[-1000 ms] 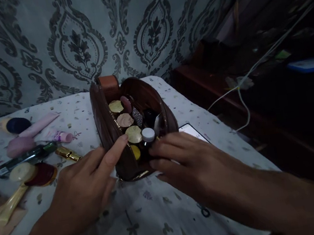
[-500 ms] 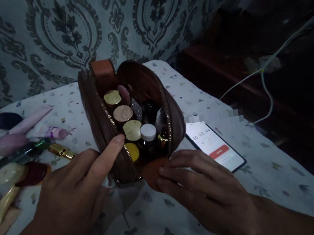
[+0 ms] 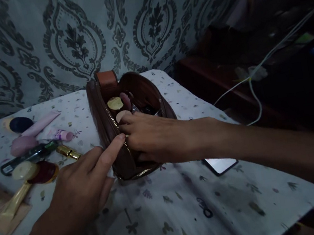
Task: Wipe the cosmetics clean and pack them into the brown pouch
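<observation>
A brown leather toiletry bag (image 3: 102, 130) stands unzipped on the patterned cloth, its gold zipper teeth lining the mouth. My left hand (image 3: 80, 181) holds the bag's near left side, index finger stretched onto the zipper rim. My right hand (image 3: 157, 137) reaches into the bag from the right; its fingertips are hidden among the contents. Behind the fingers show a round gold lid (image 3: 115, 103), a beige marbled lid (image 3: 123, 116) partly covered, and a pink round item (image 3: 126, 100). Whatever lies under my right palm is out of sight.
Left of the bag lie a pink tube (image 3: 41, 124), a dark green tube (image 3: 29, 157), a gold tube (image 3: 68, 151), a dark red bottle with a cream cap (image 3: 45, 172) and other cosmetics. A phone (image 3: 221, 165) lies partly under my right forearm. A white cable (image 3: 258, 97) hangs at right.
My right hand has left the brown flap at the bag's near end and moved up and left into the bag, covering several lids. My left hand stays at the rim.
</observation>
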